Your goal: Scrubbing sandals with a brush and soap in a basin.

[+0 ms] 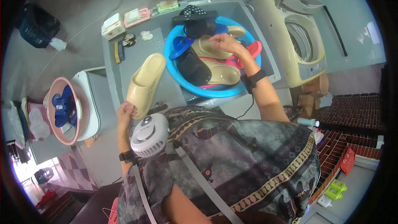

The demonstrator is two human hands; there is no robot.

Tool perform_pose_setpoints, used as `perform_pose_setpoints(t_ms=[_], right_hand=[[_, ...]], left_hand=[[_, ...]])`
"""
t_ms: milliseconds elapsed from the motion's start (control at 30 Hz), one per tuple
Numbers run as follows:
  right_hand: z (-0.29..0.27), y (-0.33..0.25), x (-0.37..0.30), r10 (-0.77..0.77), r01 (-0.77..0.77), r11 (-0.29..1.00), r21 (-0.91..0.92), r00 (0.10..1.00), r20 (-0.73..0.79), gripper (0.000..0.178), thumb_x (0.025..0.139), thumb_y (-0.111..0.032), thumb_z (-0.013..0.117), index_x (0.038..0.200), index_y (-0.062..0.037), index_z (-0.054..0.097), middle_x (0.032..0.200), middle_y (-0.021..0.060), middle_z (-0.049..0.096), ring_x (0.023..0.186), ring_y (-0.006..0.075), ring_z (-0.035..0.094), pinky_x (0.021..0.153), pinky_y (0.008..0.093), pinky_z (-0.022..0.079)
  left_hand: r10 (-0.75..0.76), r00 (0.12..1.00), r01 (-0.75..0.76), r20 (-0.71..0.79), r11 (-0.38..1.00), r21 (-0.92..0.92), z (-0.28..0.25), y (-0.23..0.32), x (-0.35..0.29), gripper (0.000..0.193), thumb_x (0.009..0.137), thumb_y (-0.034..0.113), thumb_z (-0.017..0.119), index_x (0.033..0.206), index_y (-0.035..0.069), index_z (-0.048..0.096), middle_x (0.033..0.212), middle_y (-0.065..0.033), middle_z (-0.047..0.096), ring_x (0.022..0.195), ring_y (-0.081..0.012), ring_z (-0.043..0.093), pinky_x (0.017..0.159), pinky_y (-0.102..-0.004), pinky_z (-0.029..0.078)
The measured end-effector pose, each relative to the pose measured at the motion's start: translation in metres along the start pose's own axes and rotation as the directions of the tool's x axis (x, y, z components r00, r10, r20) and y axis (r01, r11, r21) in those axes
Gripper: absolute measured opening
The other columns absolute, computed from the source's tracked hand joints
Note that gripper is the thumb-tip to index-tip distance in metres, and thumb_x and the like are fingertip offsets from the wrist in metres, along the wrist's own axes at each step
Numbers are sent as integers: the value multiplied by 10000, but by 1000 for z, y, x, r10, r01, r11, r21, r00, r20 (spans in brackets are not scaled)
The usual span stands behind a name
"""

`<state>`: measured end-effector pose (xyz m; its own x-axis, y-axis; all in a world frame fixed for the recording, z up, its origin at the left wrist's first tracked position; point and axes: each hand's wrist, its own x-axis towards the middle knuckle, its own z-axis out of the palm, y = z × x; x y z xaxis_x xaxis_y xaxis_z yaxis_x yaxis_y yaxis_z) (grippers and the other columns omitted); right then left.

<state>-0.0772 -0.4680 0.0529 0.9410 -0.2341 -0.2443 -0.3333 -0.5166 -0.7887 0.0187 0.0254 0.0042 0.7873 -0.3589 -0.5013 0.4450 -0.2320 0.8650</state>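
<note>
- White portable fan [150, 137]: nearest.
- Left hand [126, 115]: fingers clamped on beige slipper [145, 85], outside blue basin [207, 92].
- Right hand [228, 44]: over basin; finger grip indeterminate.
- Left in basin: assorted slippers [224, 74].

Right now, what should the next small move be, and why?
Probably bring the right hand to the beige slipper outside the blue basin: only the left hand grips it, at one end, while the right, over the basin, lifts nothing.

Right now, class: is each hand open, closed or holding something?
Left hand: holding a beige slipper.
Right hand: over the blue basin; grip cannot be told.
</note>
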Motion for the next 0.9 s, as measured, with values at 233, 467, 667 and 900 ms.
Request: perform_pose_setpoints(t_ms=[233,467,667,900], right_hand=[[-31,45,-35,60,-154,974,-166,884,-464,274,724,-142,568,977,-74,650,806,102,653,748,197,613,668,306,463],[-41,57,-33,17,-197,955,-223,785,-619,263,744,-172,585,963,-38,642,914,173,640,875,286,618,782,354,472],[-34,67,16,316,-540,715,-445,816,-483,556,732,-510,554,1060,-64,607,1136,182,559,1073,324,526,886,466,394],[-24,53,3,161,-522,616,-591,817,-554,436,707,-396,622,989,-64,615,1039,167,607,982,314,572,847,496,412]], left_hand=[[-20,999,20,31,1000,3,7,12,-4,145,871,110,527,965,0,529,785,-51,591,688,-100,555,645,-221,458],[-25,1000,26,16,999,-41,11,15,-6,159,893,165,505,935,16,542,773,-34,569,692,-96,533,621,-222,443],[-48,997,47,58,999,8,6,16,-4,209,891,215,509,895,11,556,750,-24,562,650,-101,521,616,-223,435],[-99,992,109,84,987,-122,3,11,3,192,882,197,529,882,6,544,775,-51,573,661,-111,532,623,-231,452]])
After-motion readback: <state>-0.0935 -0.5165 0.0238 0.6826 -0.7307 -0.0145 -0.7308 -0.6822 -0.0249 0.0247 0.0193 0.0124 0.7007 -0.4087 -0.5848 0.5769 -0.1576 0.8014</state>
